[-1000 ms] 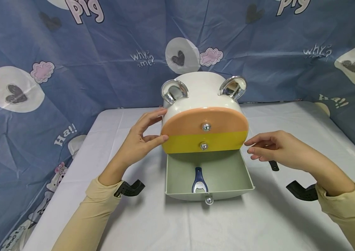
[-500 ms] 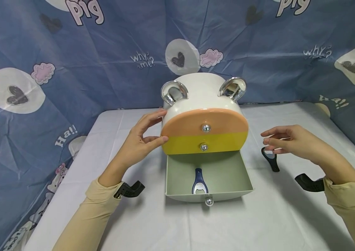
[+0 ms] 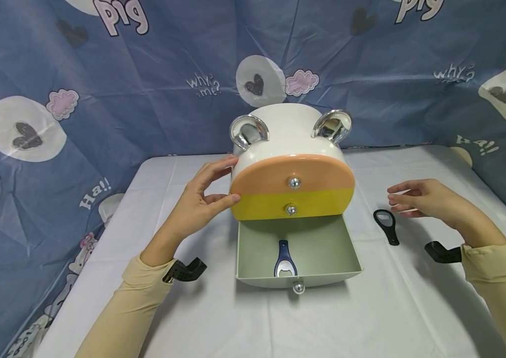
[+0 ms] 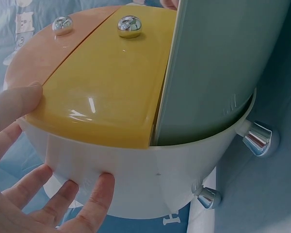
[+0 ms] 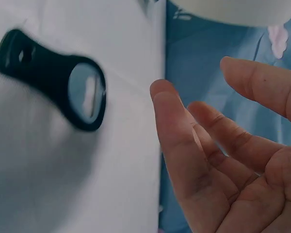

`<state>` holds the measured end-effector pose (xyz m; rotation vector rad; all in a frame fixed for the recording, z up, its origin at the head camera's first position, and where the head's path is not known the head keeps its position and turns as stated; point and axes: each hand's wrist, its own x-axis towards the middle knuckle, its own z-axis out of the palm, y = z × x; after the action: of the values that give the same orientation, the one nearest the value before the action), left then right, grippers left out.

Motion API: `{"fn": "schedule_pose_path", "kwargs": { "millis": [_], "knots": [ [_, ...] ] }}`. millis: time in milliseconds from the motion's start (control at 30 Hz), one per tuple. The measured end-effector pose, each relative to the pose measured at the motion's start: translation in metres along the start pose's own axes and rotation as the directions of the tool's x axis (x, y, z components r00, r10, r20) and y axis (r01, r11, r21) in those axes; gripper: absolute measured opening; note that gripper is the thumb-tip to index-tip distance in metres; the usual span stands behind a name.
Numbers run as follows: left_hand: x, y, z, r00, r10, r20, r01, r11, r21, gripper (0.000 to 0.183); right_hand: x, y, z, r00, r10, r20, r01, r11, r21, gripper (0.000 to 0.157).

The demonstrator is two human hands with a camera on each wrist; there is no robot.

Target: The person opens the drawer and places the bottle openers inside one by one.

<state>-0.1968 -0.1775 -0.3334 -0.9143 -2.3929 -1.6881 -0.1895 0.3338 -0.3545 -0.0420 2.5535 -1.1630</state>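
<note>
A rounded white drawer cabinet (image 3: 286, 129) with two chrome ear-like parts stands on the table. My left hand (image 3: 201, 199) rests against its left side, thumb on the front edge and straight, spread fingers along the white wall (image 4: 131, 167). The green bottom drawer (image 3: 324, 248) is pulled out, holding a blue bottle opener (image 3: 283, 253). The orange drawer (image 3: 261, 179) and yellow drawer (image 3: 261, 205) above are closed. My right hand (image 3: 434, 201) hovers with relaxed fingers, holding nothing, just beyond a black bottle opener (image 3: 388, 229) that lies on the table right of the cabinet.
A white cloth (image 3: 315, 328) covers the table. Behind it hangs a blue printed curtain (image 3: 181, 119), close to the cabinet's back. The pulled-out drawer juts toward me, its chrome knob (image 3: 298, 288) at the front.
My right hand has moved right, away from the cabinet's side, uncovering the black bottle opener on the table. The left hand and the cabinet have stayed in place.
</note>
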Motion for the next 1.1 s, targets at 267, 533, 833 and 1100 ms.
{"fn": "schedule_pose_path", "kwargs": {
  "millis": [267,533,833,1100],
  "knots": [
    [0.000,0.001,0.000,1.000,0.005,-0.003,-0.005,1.000,-0.005,0.073,0.007,0.020,-0.001,0.998,0.055,0.003,-0.055,0.998,-0.023,0.065],
    [-0.001,0.000,0.000,1.000,-0.001,0.006,0.001,1.000,-0.013,0.072,0.011,0.029,0.006,0.994,0.109,0.028,-0.104,0.984,-0.144,0.057],
    [0.002,0.001,-0.001,1.000,0.009,0.003,-0.009,1.000,-0.006,0.072,0.018,0.022,0.011,0.992,0.125,-0.026,-0.128,0.960,-0.248,0.055],
    [0.000,0.001,0.000,1.000,0.004,0.005,-0.004,1.000,0.004,0.072,0.016,0.020,0.016,0.992,0.114,-0.057,-0.126,0.952,-0.278,0.057]
  ]
}}
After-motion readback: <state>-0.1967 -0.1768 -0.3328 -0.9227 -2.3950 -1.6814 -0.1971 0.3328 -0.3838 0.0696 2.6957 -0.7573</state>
